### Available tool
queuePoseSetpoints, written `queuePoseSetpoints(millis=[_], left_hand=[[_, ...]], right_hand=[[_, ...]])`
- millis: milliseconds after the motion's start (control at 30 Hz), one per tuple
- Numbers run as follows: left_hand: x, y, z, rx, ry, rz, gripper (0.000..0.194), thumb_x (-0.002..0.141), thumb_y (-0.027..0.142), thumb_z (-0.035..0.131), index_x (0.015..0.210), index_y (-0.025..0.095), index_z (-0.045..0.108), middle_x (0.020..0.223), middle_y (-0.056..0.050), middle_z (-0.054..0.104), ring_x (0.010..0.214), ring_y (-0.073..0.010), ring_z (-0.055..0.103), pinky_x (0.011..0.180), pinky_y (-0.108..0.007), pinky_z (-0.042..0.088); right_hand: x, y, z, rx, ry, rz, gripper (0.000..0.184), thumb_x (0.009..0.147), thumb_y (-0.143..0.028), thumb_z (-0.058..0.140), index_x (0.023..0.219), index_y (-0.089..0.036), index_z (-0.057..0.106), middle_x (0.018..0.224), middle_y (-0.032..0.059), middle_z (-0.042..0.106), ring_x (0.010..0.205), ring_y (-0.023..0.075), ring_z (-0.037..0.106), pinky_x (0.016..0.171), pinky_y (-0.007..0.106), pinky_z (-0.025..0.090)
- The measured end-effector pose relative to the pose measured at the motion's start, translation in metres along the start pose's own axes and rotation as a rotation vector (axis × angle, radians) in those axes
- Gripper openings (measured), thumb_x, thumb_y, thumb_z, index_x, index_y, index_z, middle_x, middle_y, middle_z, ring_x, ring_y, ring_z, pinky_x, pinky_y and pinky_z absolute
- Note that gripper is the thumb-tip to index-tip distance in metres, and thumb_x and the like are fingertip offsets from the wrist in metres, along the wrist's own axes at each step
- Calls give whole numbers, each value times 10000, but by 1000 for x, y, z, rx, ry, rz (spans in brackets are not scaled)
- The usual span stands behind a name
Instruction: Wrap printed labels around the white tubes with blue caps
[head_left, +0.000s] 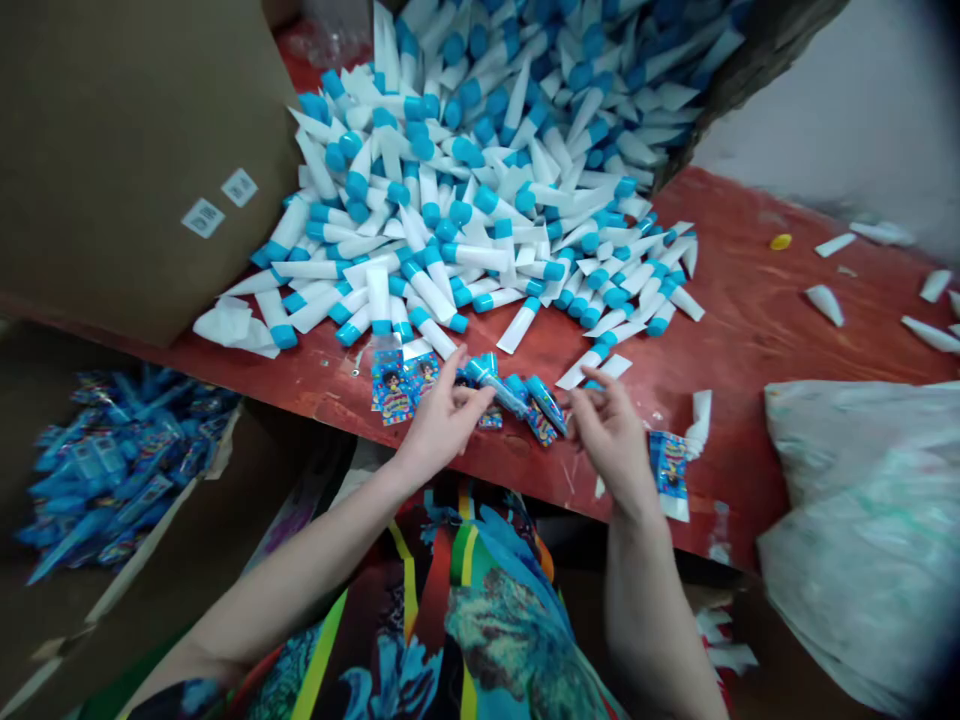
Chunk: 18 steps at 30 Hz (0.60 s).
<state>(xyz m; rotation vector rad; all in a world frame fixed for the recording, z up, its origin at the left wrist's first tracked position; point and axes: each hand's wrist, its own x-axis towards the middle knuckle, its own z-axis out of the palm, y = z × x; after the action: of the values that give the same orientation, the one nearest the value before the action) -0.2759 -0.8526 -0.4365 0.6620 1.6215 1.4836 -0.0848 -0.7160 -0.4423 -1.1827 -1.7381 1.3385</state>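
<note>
My left hand (441,418) is at the table's front edge, thumb and forefinger apart, beside a short row of blue-labelled tubes (546,404). Its thumb tip is close to one tube (499,390) in that row; whether they touch I cannot tell. At the row's right end is my right hand (611,440), its fingers loosely bent and apart near the last tube, with nothing visible held. Printed blue sleeves (393,388) with a cartoon figure lie left of my left hand. Another printed sleeve (670,470) lies right of my right hand.
A large heap of white tubes with blue caps (450,200) covers the back of the red table (742,300). A cardboard box (135,150) stands at left. Below it, an open box holds labelled tubes (112,480). A pale plastic bag (862,530) sits at right.
</note>
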Motion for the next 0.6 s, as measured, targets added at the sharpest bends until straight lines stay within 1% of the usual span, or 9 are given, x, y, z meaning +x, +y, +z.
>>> queuePoseSetpoints(millis=[67, 133, 200, 233, 300, 400, 467, 533, 600], left_hand=[[-1, -2, -9, 45, 43, 16, 712, 1034, 371, 743, 1690, 151, 575, 827, 29, 793, 425, -92, 496, 451, -247, 377], [-2, -6, -21, 135, 131, 65, 378, 1033, 316, 727, 1375, 163, 767, 870, -2, 807, 565, -118, 618, 573, -253, 472], [-5, -9, -33, 289, 242, 126, 112, 1031, 273, 733, 1066, 188, 798, 861, -12, 796, 751, -158, 712, 738, -273, 535], [-7, -10, -39, 383, 294, 139, 92, 1033, 264, 744, 987, 196, 784, 862, -16, 794, 812, -175, 731, 792, -287, 538], [-12, -10, -46, 577, 355, 116, 104, 1043, 280, 781, 975, 202, 787, 893, -28, 801, 870, -202, 741, 828, -313, 522], [-18, -7, -45, 807, 350, 68, 118, 1045, 311, 836, 1087, 202, 819, 1011, -66, 823, 959, -240, 760, 852, -332, 506], [-21, -5, -38, 893, 313, 73, 149, 1062, 345, 833, 1113, 205, 824, 1122, -101, 839, 1054, -270, 776, 876, -339, 510], [-22, -3, -31, 951, 265, 76, 203, 1087, 409, 806, 1067, 207, 818, 1180, -130, 848, 1124, -303, 783, 874, -346, 510], [-21, -3, -25, 994, 224, 58, 245, 1102, 436, 776, 1001, 214, 802, 1196, -142, 858, 1145, -322, 788, 848, -346, 503]], right_hand=[[23, -9, -12, -353, 155, -33, 524, 1053, -465, 671, 1470, -151, 710, 1048, 115, 841, 801, 275, 770, 812, 451, 656], [42, -18, -11, -691, 193, 18, 518, 1117, -352, 602, 1546, -77, 696, 1338, 244, 832, 1196, 364, 815, 1098, 524, 609], [55, -25, -2, -919, 167, 98, 547, 1178, -378, 567, 1623, -72, 657, 1541, 306, 748, 1438, 435, 739, 1191, 566, 559], [58, -27, 4, -989, 146, 135, 564, 1196, -415, 562, 1648, -87, 643, 1586, 313, 721, 1483, 458, 715, 1193, 576, 558], [62, -30, 11, -1064, 113, 185, 579, 1200, -463, 573, 1669, -127, 631, 1593, 304, 721, 1493, 472, 711, 1175, 579, 569], [64, -27, 11, -1083, 100, 202, 565, 1174, -441, 593, 1677, -187, 627, 1524, 283, 768, 1437, 475, 742, 1145, 588, 572], [63, -22, 9, -998, 135, 134, 594, 1120, -390, 641, 1684, -206, 622, 1488, 272, 784, 1383, 465, 760, 1129, 593, 569], [54, -15, 11, -768, 194, -26, 639, 1025, -329, 700, 1644, -176, 651, 1439, 269, 792, 1298, 430, 777, 1115, 580, 576], [35, -10, 22, -423, 203, -209, 629, 961, -328, 713, 1567, -162, 683, 1370, 240, 795, 1176, 380, 789, 1068, 558, 613]])
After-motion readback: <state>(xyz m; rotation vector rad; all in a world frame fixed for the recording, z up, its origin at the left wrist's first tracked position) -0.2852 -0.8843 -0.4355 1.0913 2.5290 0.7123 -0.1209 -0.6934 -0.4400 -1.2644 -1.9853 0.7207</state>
